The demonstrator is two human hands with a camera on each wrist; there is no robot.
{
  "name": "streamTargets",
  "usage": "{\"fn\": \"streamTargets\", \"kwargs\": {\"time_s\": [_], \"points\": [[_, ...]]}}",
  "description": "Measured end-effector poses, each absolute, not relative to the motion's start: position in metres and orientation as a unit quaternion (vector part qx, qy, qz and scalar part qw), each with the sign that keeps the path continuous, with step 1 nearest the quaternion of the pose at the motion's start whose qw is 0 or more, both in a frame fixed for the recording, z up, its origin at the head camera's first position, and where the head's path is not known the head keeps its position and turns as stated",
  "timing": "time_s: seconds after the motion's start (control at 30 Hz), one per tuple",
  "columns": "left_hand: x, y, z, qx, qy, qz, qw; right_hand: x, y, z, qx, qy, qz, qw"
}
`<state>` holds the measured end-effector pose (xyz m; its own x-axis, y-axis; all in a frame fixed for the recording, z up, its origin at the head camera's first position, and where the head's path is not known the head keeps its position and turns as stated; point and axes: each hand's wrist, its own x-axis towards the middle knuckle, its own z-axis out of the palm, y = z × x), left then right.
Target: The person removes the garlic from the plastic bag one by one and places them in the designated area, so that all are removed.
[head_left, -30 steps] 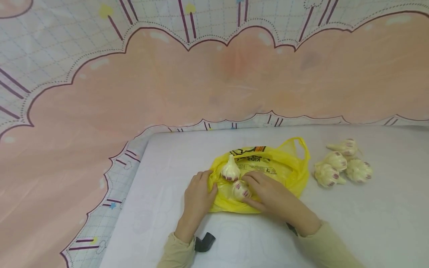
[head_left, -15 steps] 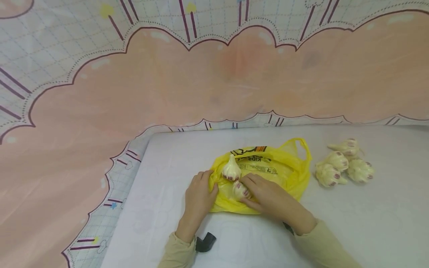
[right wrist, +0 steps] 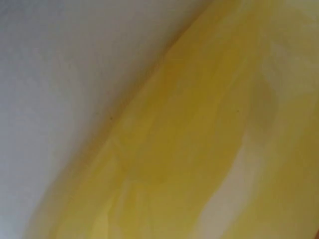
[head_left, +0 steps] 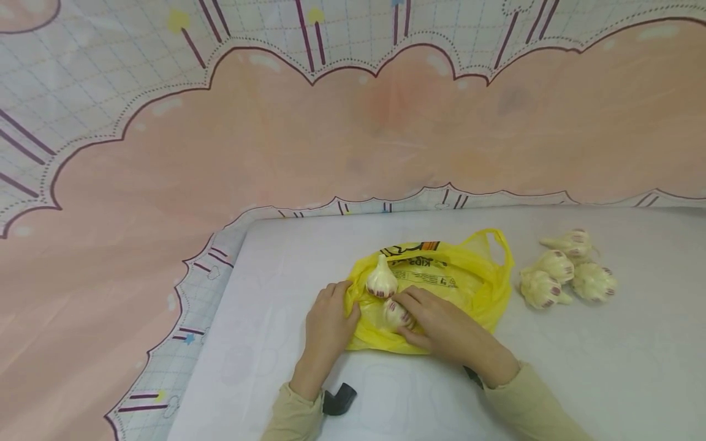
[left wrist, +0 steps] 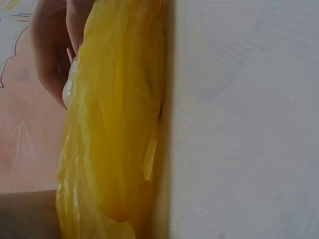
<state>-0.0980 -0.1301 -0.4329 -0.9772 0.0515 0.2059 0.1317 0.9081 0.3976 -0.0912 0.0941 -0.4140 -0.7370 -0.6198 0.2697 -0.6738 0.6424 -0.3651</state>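
A yellow plastic bag lies spread on the white table, its mouth wide. Inside at its left, one garlic bulb stands with its stem up. Just in front of it is a second garlic bulb, pinched between the thumb and fingers of my right hand. My left hand holds the bag's left edge between thumb and fingers. In the left wrist view the bag's side hides most of the bulb. The right wrist view has only blurred yellow plastic and table.
Several more garlic bulbs lie in a cluster on the table, right of the bag. One bag handle sticks up at the back right. A patterned pink cloth hangs behind and left of the table.
Almost nothing differs. My right hand has shifted slightly on the front bulb, which has turned a little; both hands otherwise keep their places.
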Motion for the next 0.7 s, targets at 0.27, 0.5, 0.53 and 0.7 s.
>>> {"fn": "streamTargets", "kwargs": {"time_s": [0.27, 0.5, 0.53, 0.7], "points": [[-0.0974, -0.1302, -0.4315, -0.048, -0.972, -0.211, 0.096, -0.0925, 0.0955, -0.414, 0.363, -0.899, 0.236, 0.059], [-0.0984, -0.1294, -0.43, -0.044, -0.973, -0.206, 0.093, -0.0942, 0.0979, -0.4124, 0.365, -0.897, 0.24, 0.068], [-0.0984, -0.1294, -0.4299, -0.043, -0.973, -0.206, 0.092, -0.0942, 0.0984, -0.412, 0.364, -0.897, 0.239, 0.069], [-0.0976, -0.1296, -0.4291, -0.039, -0.974, -0.207, 0.085, -0.0943, 0.1005, -0.4091, 0.362, -0.899, 0.233, 0.078]]}}
